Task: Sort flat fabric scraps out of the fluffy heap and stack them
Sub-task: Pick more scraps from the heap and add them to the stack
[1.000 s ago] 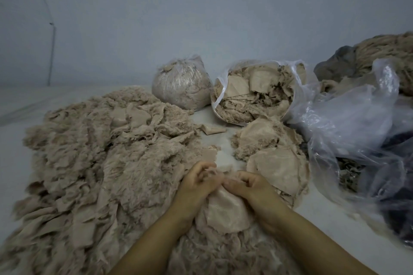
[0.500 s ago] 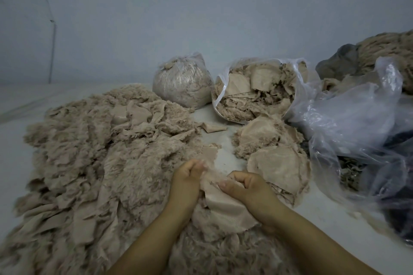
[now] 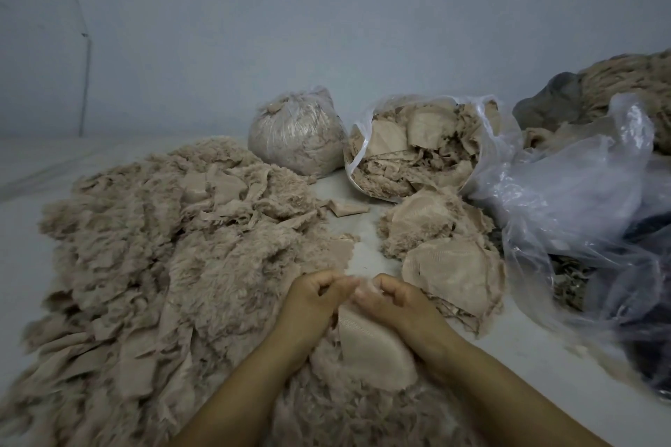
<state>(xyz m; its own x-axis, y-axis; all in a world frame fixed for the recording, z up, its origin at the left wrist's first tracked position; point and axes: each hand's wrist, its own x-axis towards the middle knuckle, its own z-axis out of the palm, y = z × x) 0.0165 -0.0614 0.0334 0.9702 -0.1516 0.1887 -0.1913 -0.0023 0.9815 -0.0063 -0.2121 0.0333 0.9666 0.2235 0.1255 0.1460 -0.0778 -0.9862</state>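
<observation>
Left hand (image 3: 312, 301) and right hand (image 3: 395, 305) both pinch the top edge of one flat scrap (image 3: 370, 348); the fluffy heap (image 3: 174, 258) spreads toward nine o'clock.

hands (image 3: 357, 296) pinching flat scrap (image 3: 374, 348), fluffy heap (image 3: 163, 265)

We see one bare lane of pale surface (image 3: 366, 258) running between the fluffy heap (image 3: 152, 265) on the left and the stack of flat scraps (image 3: 450, 265) on the right — narrow, ending at the open bag of scraps (image 3: 417, 152). Crumpled clear plastic bags (image 3: 581, 214) block the right side — the tied bag (image 3: 296, 131) stands behind.
</observation>
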